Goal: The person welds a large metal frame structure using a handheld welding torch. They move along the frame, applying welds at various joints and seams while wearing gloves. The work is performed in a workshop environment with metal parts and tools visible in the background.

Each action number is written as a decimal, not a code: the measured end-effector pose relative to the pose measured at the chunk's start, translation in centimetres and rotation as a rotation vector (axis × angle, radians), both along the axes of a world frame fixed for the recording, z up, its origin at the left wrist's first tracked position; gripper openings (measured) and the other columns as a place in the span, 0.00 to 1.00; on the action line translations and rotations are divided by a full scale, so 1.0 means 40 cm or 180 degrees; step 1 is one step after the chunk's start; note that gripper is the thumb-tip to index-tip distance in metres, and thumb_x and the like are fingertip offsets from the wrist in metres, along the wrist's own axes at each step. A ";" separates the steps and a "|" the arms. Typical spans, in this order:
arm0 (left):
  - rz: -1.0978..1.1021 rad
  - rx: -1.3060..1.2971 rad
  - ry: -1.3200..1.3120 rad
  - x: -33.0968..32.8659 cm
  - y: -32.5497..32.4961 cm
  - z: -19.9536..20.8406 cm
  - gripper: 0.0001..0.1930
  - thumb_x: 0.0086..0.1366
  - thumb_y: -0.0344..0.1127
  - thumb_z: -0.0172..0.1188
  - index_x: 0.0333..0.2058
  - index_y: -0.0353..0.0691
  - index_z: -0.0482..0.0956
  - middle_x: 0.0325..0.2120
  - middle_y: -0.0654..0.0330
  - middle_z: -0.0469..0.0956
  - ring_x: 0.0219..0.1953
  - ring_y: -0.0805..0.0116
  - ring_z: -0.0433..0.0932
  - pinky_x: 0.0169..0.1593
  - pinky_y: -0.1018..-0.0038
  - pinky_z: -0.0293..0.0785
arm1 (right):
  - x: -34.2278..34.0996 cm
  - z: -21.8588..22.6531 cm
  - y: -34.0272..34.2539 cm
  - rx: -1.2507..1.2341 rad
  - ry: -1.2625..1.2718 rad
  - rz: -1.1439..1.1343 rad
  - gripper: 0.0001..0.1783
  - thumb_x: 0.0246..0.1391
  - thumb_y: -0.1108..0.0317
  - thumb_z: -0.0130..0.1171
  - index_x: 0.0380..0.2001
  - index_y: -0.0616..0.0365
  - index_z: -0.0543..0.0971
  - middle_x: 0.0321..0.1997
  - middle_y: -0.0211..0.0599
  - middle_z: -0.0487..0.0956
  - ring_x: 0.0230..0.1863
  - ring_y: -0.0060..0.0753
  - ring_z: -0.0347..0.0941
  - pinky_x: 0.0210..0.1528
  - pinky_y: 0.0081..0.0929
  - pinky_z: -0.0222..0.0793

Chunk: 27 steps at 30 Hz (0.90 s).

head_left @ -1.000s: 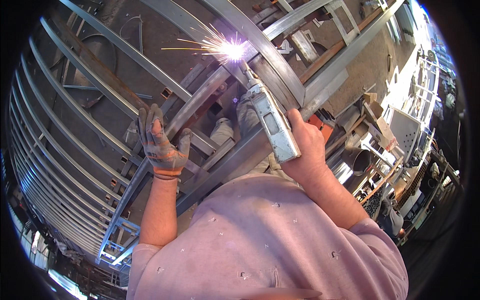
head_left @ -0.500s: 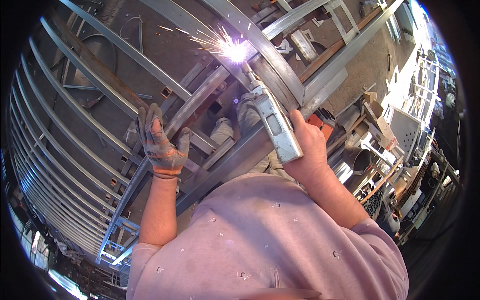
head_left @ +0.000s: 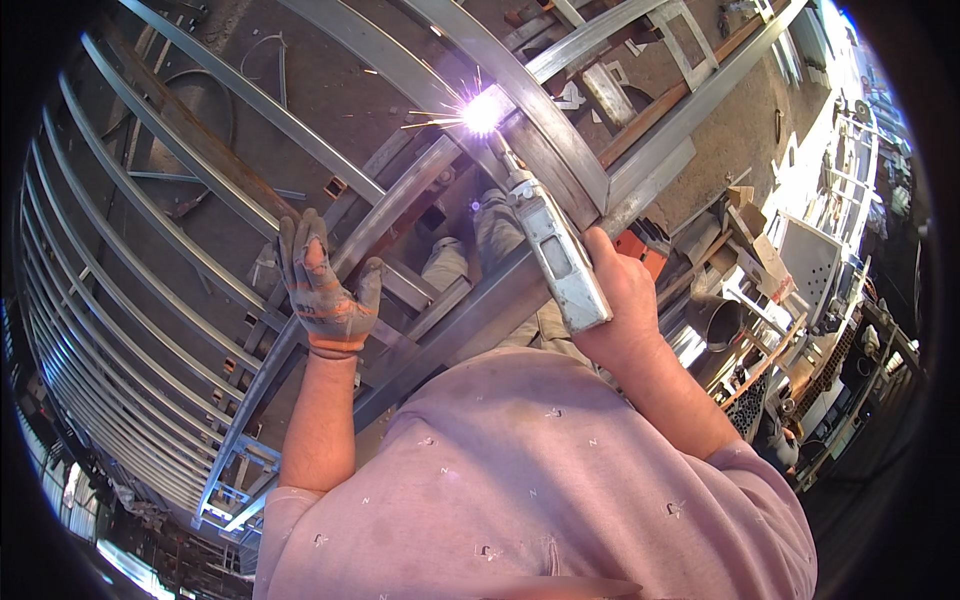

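My right hand [head_left: 625, 297], bare, wraps round the back of a boxy grey-white welding gun [head_left: 562, 258]. The gun slants up and to the left, its narrow nozzle close to a steel joint. A glaring white-violet weld spot [head_left: 481, 112] throws short sparks there and hides the joint itself. The bright spot lies between a wide flat steel bar [head_left: 515, 80] and a square tube [head_left: 400, 200]. On the left, my left hand [head_left: 330, 285] wears a grey glove with an orange cuff. Its fingers point up, with the thumb apart, beside the tubes, holding nothing.
Long parallel steel tubes [head_left: 150, 215] curve across the left side. A thick steel beam [head_left: 450, 325] crosses just before my body. My trousered leg [head_left: 447, 262] shows between the bars. On the right lie an orange box [head_left: 643, 250], a round pipe [head_left: 718, 320] and scrap.
The weld glare and the gun have shifted slightly right and down. The spark spray is shorter now. My left hand has hardly moved.
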State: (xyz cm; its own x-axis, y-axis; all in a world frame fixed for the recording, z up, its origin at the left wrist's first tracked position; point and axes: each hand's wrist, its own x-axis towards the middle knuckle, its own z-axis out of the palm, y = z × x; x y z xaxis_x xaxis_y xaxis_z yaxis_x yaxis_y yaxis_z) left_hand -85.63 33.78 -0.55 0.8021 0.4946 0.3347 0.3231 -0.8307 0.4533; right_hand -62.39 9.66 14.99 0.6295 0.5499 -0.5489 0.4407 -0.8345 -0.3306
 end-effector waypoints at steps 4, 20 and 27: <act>0.0002 -0.0020 0.0012 0.001 0.001 0.002 0.43 0.73 0.51 0.70 0.76 0.41 0.58 0.72 0.43 0.72 0.74 0.29 0.68 0.78 0.40 0.64 | 0.000 0.003 -0.004 -0.0009 0.0029 -0.0025 0.28 0.49 0.65 0.76 0.50 0.57 0.72 0.34 0.52 0.85 0.42 0.64 0.85 0.44 0.57 0.78; -0.0025 0.0017 -0.0025 -0.001 0.002 -0.009 0.44 0.75 0.54 0.68 0.78 0.42 0.56 0.73 0.43 0.71 0.75 0.29 0.67 0.78 0.38 0.62 | 0.002 0.003 -0.025 0.0010 0.0103 -0.0010 0.30 0.48 0.66 0.76 0.52 0.58 0.73 0.33 0.51 0.85 0.41 0.62 0.86 0.43 0.56 0.79; 0.0015 0.0063 0.0074 -0.002 0.001 -0.011 0.44 0.72 0.53 0.70 0.74 0.37 0.58 0.71 0.42 0.72 0.75 0.28 0.66 0.78 0.36 0.61 | 0.003 0.010 -0.028 0.0239 0.0040 -0.0036 0.20 0.53 0.69 0.75 0.44 0.61 0.74 0.30 0.55 0.84 0.38 0.65 0.86 0.38 0.50 0.79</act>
State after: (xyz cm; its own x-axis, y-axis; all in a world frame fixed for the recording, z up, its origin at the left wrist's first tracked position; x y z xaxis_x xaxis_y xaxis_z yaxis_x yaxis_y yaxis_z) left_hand -85.70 33.82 -0.99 0.8076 0.4917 0.3257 0.3373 -0.8380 0.4290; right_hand -62.25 8.54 15.38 0.6292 0.5827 -0.5143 0.4268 -0.8121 -0.3979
